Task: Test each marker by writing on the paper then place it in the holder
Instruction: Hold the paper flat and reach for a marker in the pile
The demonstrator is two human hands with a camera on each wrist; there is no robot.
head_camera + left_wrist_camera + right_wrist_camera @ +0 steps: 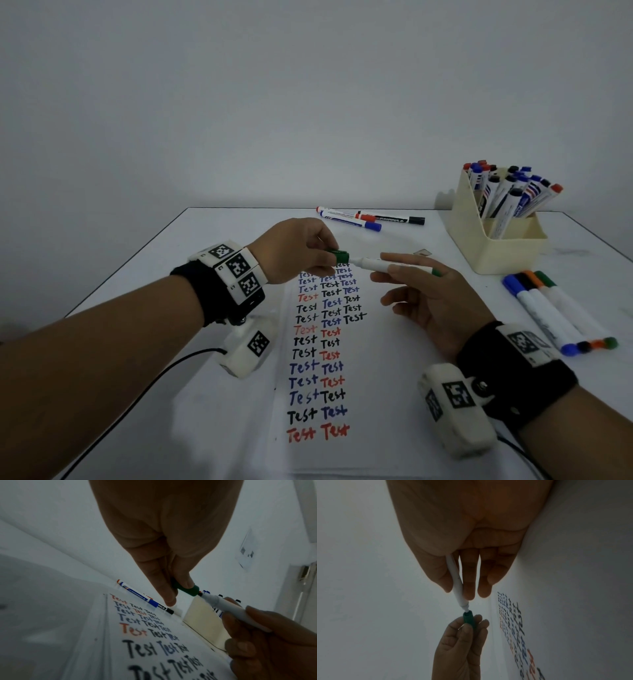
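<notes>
- Counter (205,236) carries the paper (376,394), filled with rows of "Test"; little blank space near the hands, so a fresh mark risks overlapping old ones.
- Holder (496,246) stands at far right, crowded with markers; an added one could jam or tip its neighbours.
- Four markers (555,311) lie just beside the holder; three more (370,217) at the far edge.
- Right hand (435,298) pinches the green marker (394,266) barrel, held above the paper.
- Left hand (294,253) pinches the green cap (338,256), its mouth just off the tip; misalignment would smear ink on fingers.
</notes>
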